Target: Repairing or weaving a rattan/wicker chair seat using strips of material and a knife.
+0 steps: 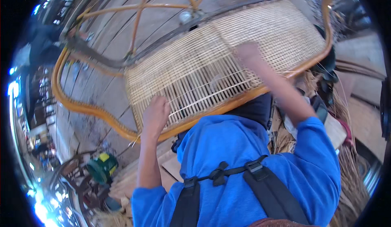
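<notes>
A rattan furniture frame with a glossy orange-brown rim lies across my lap. Inside it stretches a pale woven cane panel, closely woven at the right and along the far side. Near the middle front, the weave is looser, with parallel strands and dark gaps between them. My left hand is closed at the panel's left end, near the front rim; whatever its fingers hold is hidden. Over the middle-right of the panel is my right hand, smeared by motion, so its fingers cannot be made out.
Curved rattan poles rise at the far side above a plank floor. A green motor-like machine stands at lower left. Loose fibre strands lie in bundles at right, near flat boards.
</notes>
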Demonstrator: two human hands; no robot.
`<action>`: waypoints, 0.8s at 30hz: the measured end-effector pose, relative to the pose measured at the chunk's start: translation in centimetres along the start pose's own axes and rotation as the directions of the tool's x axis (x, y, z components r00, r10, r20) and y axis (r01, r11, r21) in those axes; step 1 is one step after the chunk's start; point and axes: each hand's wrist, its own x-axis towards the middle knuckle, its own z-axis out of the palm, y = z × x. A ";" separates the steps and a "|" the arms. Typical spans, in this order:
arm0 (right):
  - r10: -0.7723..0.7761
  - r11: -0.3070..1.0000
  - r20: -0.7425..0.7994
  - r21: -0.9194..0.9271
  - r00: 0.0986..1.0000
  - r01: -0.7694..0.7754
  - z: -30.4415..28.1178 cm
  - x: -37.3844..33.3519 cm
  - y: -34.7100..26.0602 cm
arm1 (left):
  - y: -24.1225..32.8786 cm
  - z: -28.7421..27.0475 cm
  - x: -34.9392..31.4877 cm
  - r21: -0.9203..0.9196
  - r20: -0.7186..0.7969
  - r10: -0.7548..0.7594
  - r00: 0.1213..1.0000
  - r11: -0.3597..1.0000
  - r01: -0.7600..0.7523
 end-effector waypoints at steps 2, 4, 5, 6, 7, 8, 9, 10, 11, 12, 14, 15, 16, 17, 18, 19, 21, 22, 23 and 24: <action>-0.050 0.914 0.520 0.368 0.853 -0.171 -0.2 4.2 -10.8 | 1.8 -1.6 -0.4 -0.057 -0.036 -0.033 0.999 0.998 0.031; -0.255 0.649 0.634 0.672 0.730 -0.357 -2.4 5.0 -14.5 | 2.2 -1.3 -0.1 -0.109 -0.058 -0.093 0.994 0.990 0.087; -0.192 0.745 0.552 0.620 0.812 -0.245 -1.7 4.7 -13.9 | 2.1 -0.6 0.6 -0.129 -0.090 -0.082 0.993 0.989 0.070; -0.157 0.820 0.450 0.556 0.879 -0.138 -0.8 4.1 -13.1 | 1.9 0.1 0.9 -0.139 -0.117 -0.087 0.989 0.988 0.070; -0.155 0.835 0.485 0.530 0.860 -0.148 -1.4 4.0 -11.7 | 1.9 1.3 1.4 -0.204 -0.116 -0.097 0.989 0.976 0.072; -0.162 0.849 0.516 0.507 0.841 -0.147 -3.0 4.2 -10.2 | 2.1 2.9 2.4 -0.266 -0.123 -0.115 0.986 0.961 0.079; -0.065 0.885 0.575 0.410 0.815 -0.219 -4.9 4.0 -9.3 | 2.6 4.6 3.7 -0.316 -0.098 -0.130 0.987 0.944 0.092; -0.046 0.869 0.573 0.427 0.818 -0.251 -5.0 3.2 -7.7 | 3.8 6.0 4.8 -0.415 -0.086 -0.166 0.982 0.902 0.116; -0.021 0.851 0.572 0.440 0.820 -0.286 -4.4 2.6 -6.1 | 4.4 7.5 6.0 -0.377 -0.069 -0.146 0.987 0.920 0.110; -0.048 0.845 0.581 0.458 0.813 -0.277 -3.6 2.0 -5.1 | 4.9 8.8 7.2 -0.338 -0.047 -0.118 0.992 0.936 0.096; 0.075 0.904 0.536 0.320 0.841 -0.284 -2.2 0.6 -4.0 | 5.9 10.9 8.7 -0.369 -0.075 -0.164 0.984 0.921 0.125; 0.066 0.897 0.542 0.335 0.838 -0.288 -1.8 0.5 -4.0 | 6.2 11.5 9.0 -0.357 -0.140 -0.187 0.972 0.925 0.127; 0.102 0.886 0.522 0.339 0.847 -0.316 -1.7 0.3 -4.0 | 6.5 12.0 9.0 -0.345 -0.131 -0.197 0.972 0.928 0.141; 0.150 0.873 0.504 0.337 0.851 -0.353 -1.8 -0.1 -3.9 | 7.3 12.1 9.1 -0.380 -0.130 -0.228 0.965 0.910 0.164; 0.154 0.864 0.511 0.345 0.845 -0.366 -1.8 -0.3 -3.7 | 8.2 12.1 9.1 -0.413 -0.129 -0.259 0.957 0.892 0.186; 0.191 0.842 0.490 0.364 0.851 -0.399 -1.7 -0.4 -3.5 | 9.0 12.1 8.9 -0.413 -0.085 -0.204 0.975 0.898 0.152; 0.182 0.791 0.480 0.447 0.858 -0.418 -2.0 -0.1 -3.3 | 10.2 11.9 8.8 -0.353 -0.004 -0.169 0.986 0.922 0.157; 0.179 0.782 0.485 0.459 0.856 -0.423 -2.2 -0.1 -3.3 | 10.6 12.1 8.9 -0.308 0.071 -0.129 0.989 0.940 0.145; 0.152 0.826 0.495 0.411 0.855 -0.385 -2.2 -0.1 -3.4 | 10.8 12.1 9.2 -0.231 0.145 -0.141 0.979 0.958 0.172; 0.126 0.866 0.507 0.363 0.853 -0.344 -2.3 -0.1 -3.6 | 11.1 12.1 9.2 -0.219 0.155 -0.148 0.977 0.959 0.180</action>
